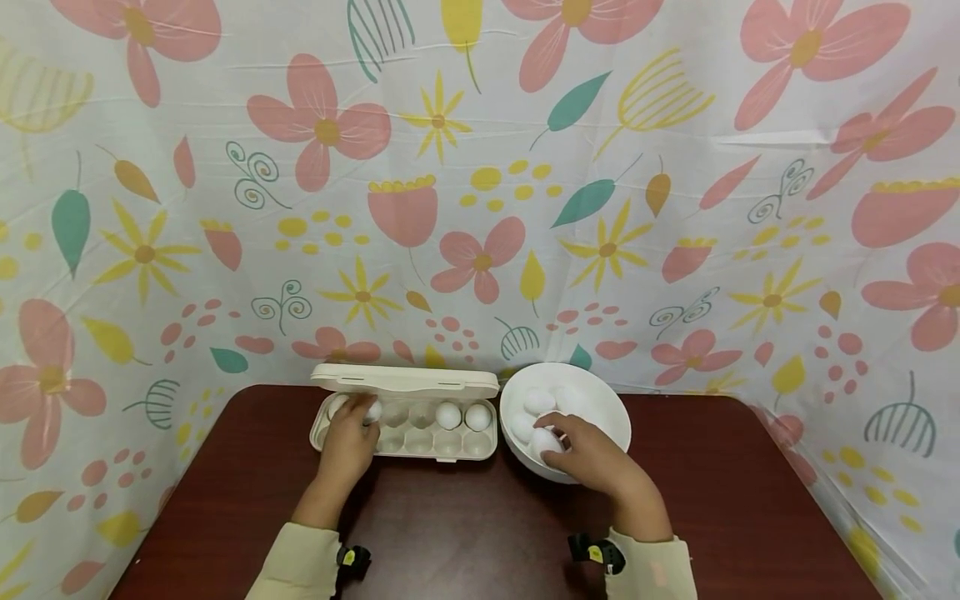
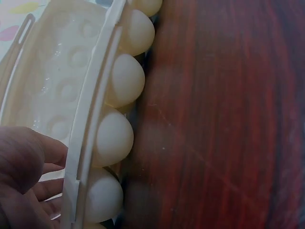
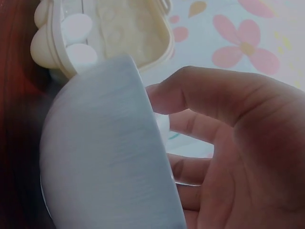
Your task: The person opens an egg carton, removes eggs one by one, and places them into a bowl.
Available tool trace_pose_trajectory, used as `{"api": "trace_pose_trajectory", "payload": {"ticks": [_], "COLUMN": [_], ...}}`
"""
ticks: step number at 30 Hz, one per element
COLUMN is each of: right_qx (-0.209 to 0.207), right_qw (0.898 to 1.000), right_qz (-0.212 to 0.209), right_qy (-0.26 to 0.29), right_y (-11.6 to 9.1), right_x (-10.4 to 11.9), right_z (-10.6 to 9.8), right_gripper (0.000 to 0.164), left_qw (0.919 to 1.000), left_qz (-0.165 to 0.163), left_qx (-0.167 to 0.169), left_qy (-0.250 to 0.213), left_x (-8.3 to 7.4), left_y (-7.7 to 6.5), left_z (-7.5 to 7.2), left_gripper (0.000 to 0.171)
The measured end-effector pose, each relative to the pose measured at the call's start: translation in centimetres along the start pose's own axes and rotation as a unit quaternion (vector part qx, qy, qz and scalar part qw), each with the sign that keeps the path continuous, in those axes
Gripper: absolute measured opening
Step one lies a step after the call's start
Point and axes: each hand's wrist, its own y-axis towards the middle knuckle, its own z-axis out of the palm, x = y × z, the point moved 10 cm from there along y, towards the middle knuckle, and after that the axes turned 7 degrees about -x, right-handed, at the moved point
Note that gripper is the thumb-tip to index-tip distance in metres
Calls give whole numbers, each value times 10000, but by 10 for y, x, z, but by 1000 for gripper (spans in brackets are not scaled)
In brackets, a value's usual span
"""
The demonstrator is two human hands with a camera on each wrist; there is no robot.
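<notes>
A cream egg carton [image 1: 427, 447] lies with its lid raised behind it. My left hand [image 1: 349, 442] reaches into its left end, fingers curled round a white egg [image 1: 373, 411] in the back row. Another egg [image 1: 337, 406] shows beside those fingers. In the left wrist view the fingers [image 2: 50, 188] are partly hidden behind the carton's front edge. To the right stands a white bowl [image 1: 611, 417], where my right hand [image 1: 588, 454] holds an egg [image 1: 545, 443] between thumb and fingers. The bowl's wall [image 3: 109, 157] hides most of that egg in the right wrist view.
Two eggs sit at the carton's right end, one being the rightmost egg [image 1: 477, 417]. More eggs, including a back one [image 1: 539, 401], lie in the bowl. The dark red table [image 1: 450, 525] ends at a flower-patterned cloth [image 1: 480, 208] behind.
</notes>
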Motion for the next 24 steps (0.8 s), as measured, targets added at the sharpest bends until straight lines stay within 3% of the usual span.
{"api": "trace_pose_trajectory", "payload": {"ticks": [5,13,24], "right_qx": [198,317,416], "right_qw": [9997,9989,9986], "right_qz": [-77,229,195], "right_qy": [96,264,267], "right_y": [-2,-3,-6], "right_x": [-1,-10,-11], "right_z": [2,3,3], "right_gripper": [31,33,23], "left_qw": [9994,9983,9978], "left_qz": [191,363,240], "left_qx": [-132,-211,-486], "left_qy": [240,408,369], "left_x": [-2,-3,-3], "left_y": [-1,-2,-1], "left_z": [0,-1,-10], "left_gripper": [49,49,39]}}
